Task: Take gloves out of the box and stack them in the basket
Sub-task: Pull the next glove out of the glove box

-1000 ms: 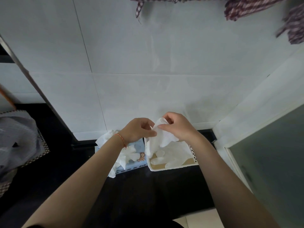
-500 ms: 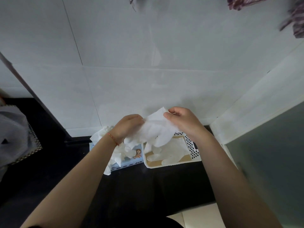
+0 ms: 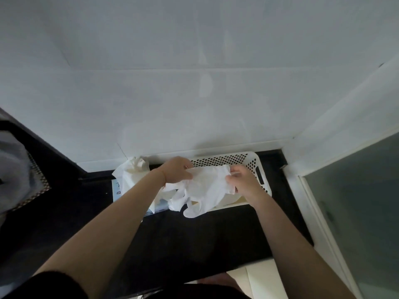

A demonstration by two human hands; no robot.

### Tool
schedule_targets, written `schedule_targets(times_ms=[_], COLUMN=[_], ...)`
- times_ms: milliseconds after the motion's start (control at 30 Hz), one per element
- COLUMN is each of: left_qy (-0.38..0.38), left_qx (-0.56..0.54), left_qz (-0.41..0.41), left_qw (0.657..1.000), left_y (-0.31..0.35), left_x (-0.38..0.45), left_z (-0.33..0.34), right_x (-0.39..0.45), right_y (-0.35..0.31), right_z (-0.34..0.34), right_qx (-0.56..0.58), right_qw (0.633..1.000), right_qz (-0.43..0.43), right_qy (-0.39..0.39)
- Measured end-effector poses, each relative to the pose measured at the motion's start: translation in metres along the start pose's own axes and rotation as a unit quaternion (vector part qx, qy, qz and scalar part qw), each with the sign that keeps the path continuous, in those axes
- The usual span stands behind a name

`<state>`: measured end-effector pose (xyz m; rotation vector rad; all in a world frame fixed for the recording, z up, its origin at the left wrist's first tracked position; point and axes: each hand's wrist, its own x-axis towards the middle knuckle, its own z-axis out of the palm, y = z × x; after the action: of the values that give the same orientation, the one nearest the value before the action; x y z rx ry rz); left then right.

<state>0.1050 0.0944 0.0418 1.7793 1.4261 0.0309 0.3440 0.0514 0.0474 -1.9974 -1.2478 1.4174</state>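
Observation:
A white disposable glove (image 3: 204,187) is stretched flat between both hands, just above the white perforated basket (image 3: 254,167) on the dark counter. My left hand (image 3: 176,172) pinches the glove's left edge. My right hand (image 3: 243,180) pinches its cuff on the right. The glove's fingers hang toward me over the basket's front rim. Left of the basket lies the blue glove box (image 3: 117,187), with crumpled white gloves (image 3: 133,171) sticking out of its top. My left forearm hides part of the box.
A white tiled wall (image 3: 194,93) rises right behind the basket and box. A white frame with a frosted glass panel (image 3: 356,212) bounds the right side. A grey bundle in a checked container (image 3: 19,173) sits far left on the dark counter (image 3: 194,234).
The hands have lowered the glove toward the basket and spread it wider. The camera has tilted down and closer, so the hanging checked cloth has left the view.

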Motion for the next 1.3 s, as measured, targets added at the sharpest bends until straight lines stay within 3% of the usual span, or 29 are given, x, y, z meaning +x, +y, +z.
schedule_targets(times_ms=[100, 333, 533, 633, 733, 800, 900, 1067, 1233, 1300], left_qy=[-0.013, -0.027, -0.022, 0.018, 0.075, 0.061, -0.001, -0.022, -0.031, 0.004], left_qx=[0.068, 0.144, 0.293, 0.352, 0.350, 0.347, 0.372, 0.348, 0.320, 0.297], left_qz=[0.010, -0.006, -0.058, -0.049, 0.025, 0.053, -0.004, -0.078, -0.085, -0.068], left_qw=[0.998, 0.989, 0.954, 0.935, 0.934, 0.934, 0.928, 0.934, 0.943, 0.953], left_y=[0.007, 0.028, 0.044, 0.056, 0.060, 0.059, 0.051, 0.041, 0.041, 0.044], left_x=[0.017, 0.048, 0.067, 0.066, 0.058, 0.054, 0.055, 0.056, 0.055, 0.052], left_z=[0.011, 0.033, 0.060, 0.071, 0.081, 0.093, 0.107, 0.110, 0.105, 0.100], right_x=[0.003, 0.026, 0.059, 0.065, 0.068, 0.070, 0.071, 0.070, 0.066, 0.063], right_y=[0.008, 0.034, 0.060, 0.067, 0.069, 0.068, 0.065, 0.062, 0.055, 0.044], right_z=[-0.013, -0.038, -0.035, -0.031, -0.032, -0.033, -0.034, -0.038, -0.032, -0.029], right_qx=[0.028, -0.071, -0.255, -0.320, -0.387, -0.425, -0.476, -0.573, -0.570, -0.550], right_qw=[1.000, 0.997, 0.964, 0.942, 0.913, 0.892, 0.866, 0.799, 0.800, 0.810], right_qz=[0.005, -0.035, -0.070, -0.096, -0.132, -0.153, -0.152, -0.186, -0.187, -0.204], right_qy=[0.000, -0.012, -0.017, -0.014, -0.017, -0.015, -0.004, -0.002, 0.023, 0.021])
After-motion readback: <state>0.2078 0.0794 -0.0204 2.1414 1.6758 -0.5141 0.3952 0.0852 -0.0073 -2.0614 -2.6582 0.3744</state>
